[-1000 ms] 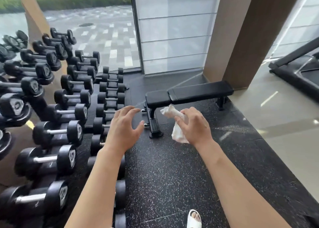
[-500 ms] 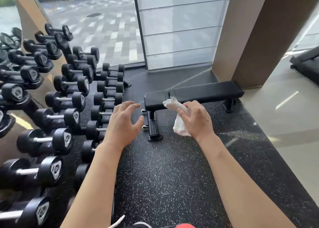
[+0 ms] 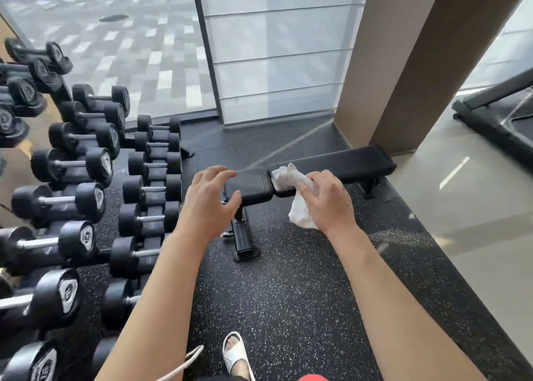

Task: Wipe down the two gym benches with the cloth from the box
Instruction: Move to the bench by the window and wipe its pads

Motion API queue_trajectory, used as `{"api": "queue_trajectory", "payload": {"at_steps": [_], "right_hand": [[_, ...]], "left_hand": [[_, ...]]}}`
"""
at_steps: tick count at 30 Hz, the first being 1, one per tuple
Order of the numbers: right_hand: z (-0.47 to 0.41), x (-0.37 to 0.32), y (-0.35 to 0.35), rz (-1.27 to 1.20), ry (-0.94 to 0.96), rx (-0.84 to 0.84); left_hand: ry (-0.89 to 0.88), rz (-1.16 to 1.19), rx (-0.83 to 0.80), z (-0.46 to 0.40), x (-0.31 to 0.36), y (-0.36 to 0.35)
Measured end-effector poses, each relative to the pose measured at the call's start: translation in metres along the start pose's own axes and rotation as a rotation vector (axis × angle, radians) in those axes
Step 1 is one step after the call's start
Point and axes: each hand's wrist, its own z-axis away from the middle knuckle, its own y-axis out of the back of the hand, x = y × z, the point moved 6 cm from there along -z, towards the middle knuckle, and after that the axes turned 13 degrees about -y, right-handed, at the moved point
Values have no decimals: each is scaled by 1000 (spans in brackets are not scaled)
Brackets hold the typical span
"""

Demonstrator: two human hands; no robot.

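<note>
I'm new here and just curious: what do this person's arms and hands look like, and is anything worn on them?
Both forearms are bare, with no sleeves in view. The left hand and right hand carry no gloves, and no rings, watch or wristband can be seen.

Gym — dumbbell racks (image 3: 86, 161), flat bench (image 3: 331, 164), rubber floor (image 3: 288, 294), treadmill (image 3: 496, 112).

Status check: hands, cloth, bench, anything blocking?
Right hand grips white cloth; left hand open, empty. Black bench ahead, not yet touched. Dumbbell rack left; floor path looks clear.
</note>
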Motion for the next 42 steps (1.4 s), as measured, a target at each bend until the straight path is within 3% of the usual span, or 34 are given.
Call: {"api": "queue_trajectory", "payload": {"at_steps": [8, 16, 34, 42], "right_hand": [[-81, -66, -49, -24, -17, 74], [-149, -88, -82, 4, -3, 49], [-424, -68, -138, -77, 124, -137], [-489, -65, -199, -124, 96, -256]], "left_hand": [[-60, 17, -25, -89, -88, 28], [-33, 47, -3, -144, -140, 27], [159, -22, 34, -349, -183, -40], [230, -73, -17, -391, -236, -63]]}}
